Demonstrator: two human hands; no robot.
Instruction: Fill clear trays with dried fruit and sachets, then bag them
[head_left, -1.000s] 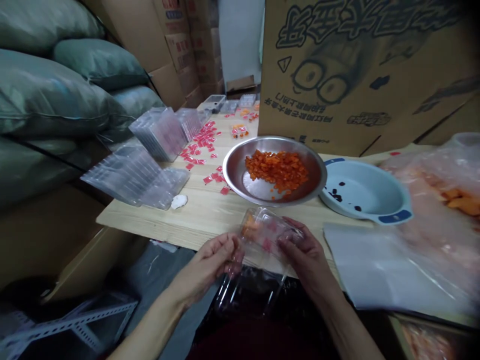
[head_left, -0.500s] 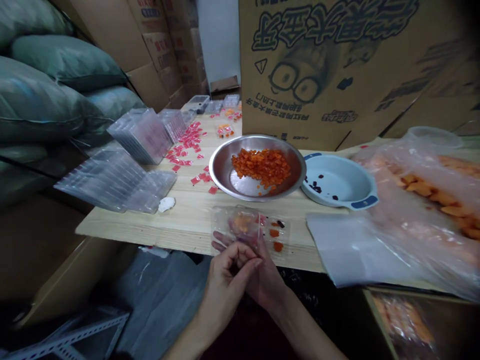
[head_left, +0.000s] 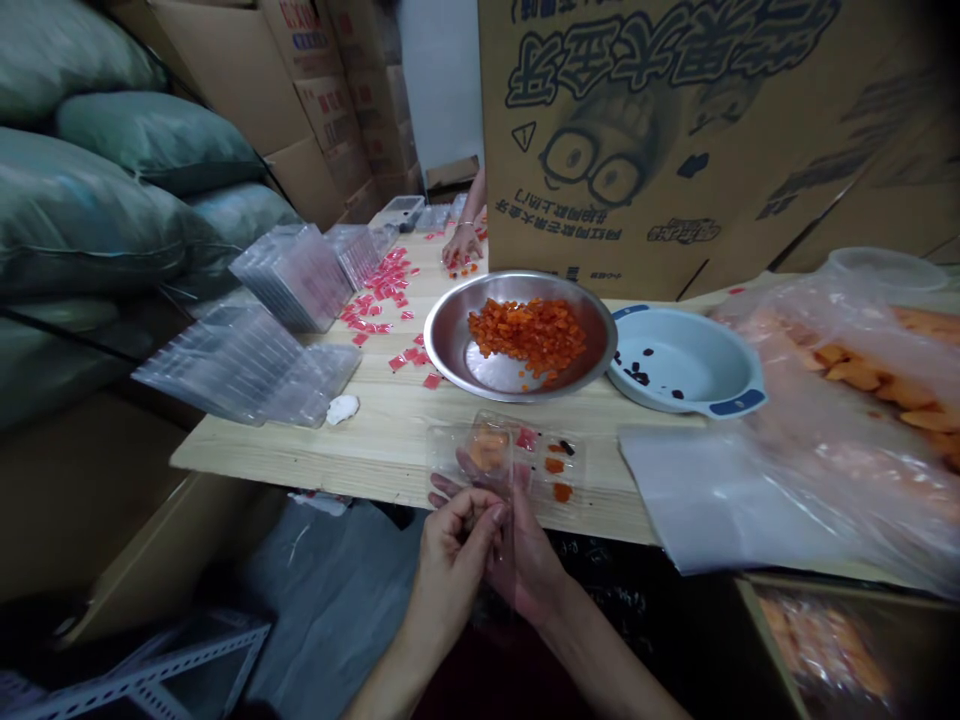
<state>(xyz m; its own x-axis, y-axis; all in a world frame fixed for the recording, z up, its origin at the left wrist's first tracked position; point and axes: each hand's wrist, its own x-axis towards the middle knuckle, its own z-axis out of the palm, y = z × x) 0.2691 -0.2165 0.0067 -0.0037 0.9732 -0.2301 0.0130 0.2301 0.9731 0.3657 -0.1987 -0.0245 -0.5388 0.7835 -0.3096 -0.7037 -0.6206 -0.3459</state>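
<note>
Low over the table's front edge, my left hand [head_left: 456, 540] pinches finger and thumb together at the lower edge of a clear plastic piece [head_left: 444, 450], which may be a lid or a bag. My right hand [head_left: 531, 550] holds the same piece from behind, its fingers visible through the plastic. Just beyond lies a clear compartment tray [head_left: 579, 462] with orange pieces, a dark bit and a red packet [head_left: 526, 438]. Farther back stands a steel bowl [head_left: 442, 362] of orange diced pieces [head_left: 532, 335].
A blue basin [head_left: 712, 350] with dark bits stands right of the bowl. Flat translucent plastic sheets [head_left: 697, 510] and a large bag [head_left: 840, 440] lie at right. Clear boxes [head_left: 240, 365] and red packets are at left. Another person's hand [head_left: 463, 245] shows beside the carton [head_left: 675, 200].
Another person's hand has come into view at the back, over a small tray. My hands have hardly moved, still at the clear plastic; the view has shifted slightly.
</note>
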